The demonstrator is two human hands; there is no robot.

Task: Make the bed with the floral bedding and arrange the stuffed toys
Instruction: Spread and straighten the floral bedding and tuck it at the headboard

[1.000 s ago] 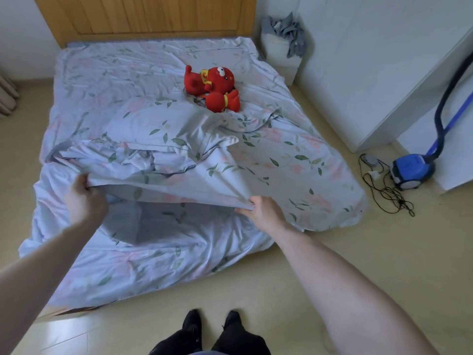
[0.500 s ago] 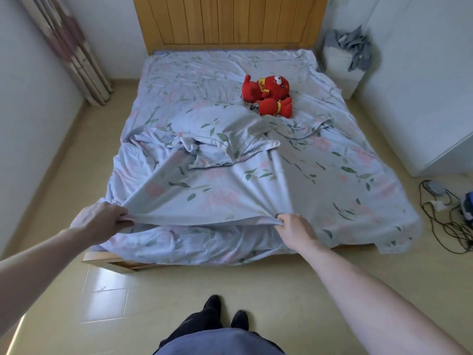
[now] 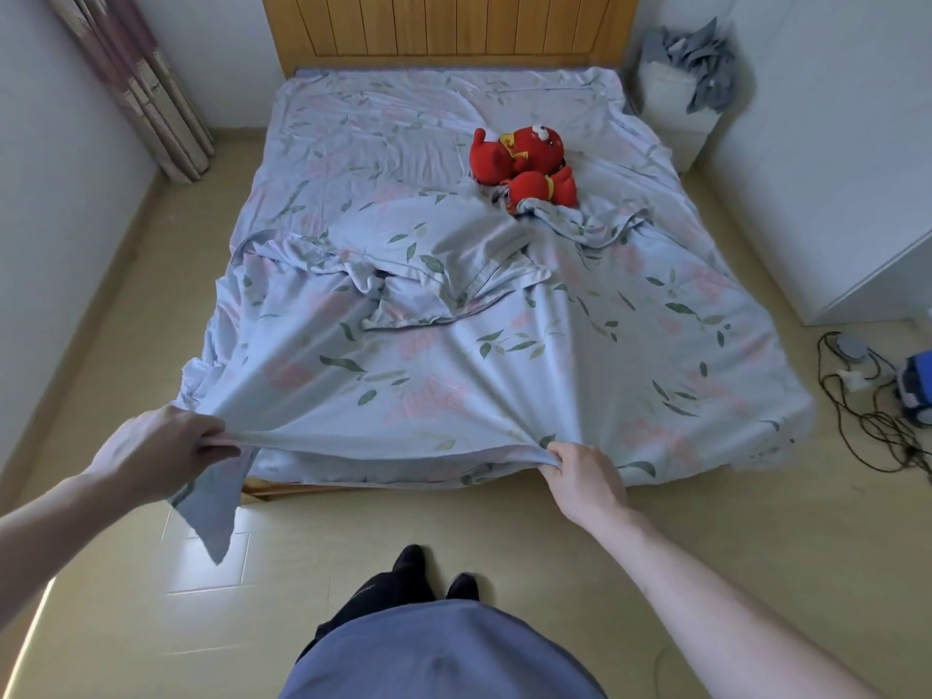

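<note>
A pale blue floral duvet cover (image 3: 454, 375) lies rumpled over the lower half of the bed, above a matching floral sheet (image 3: 363, 128). My left hand (image 3: 166, 454) grips the cover's near edge at its left corner, which hangs past the foot of the bed. My right hand (image 3: 580, 469) pinches the same edge further right. The cloth is stretched between both hands. A floral pillow (image 3: 428, 249) lies on the folds mid-bed. Two red stuffed toys (image 3: 524, 164) lie together near the head end, right of centre.
A wooden headboard (image 3: 454, 27) stands at the far end. A curtain (image 3: 136, 88) hangs at far left. A white cabinet (image 3: 827, 158) fills the right side, with grey cloth on a white bin (image 3: 686, 83). Tangled cables (image 3: 867, 396) and a blue vacuum cleaner (image 3: 915, 391) lie on the floor right.
Both hands have pulled the cover's edge back towards the foot of the bed, spreading it flatter. I have stepped back and left, so the whole bed now shows.
</note>
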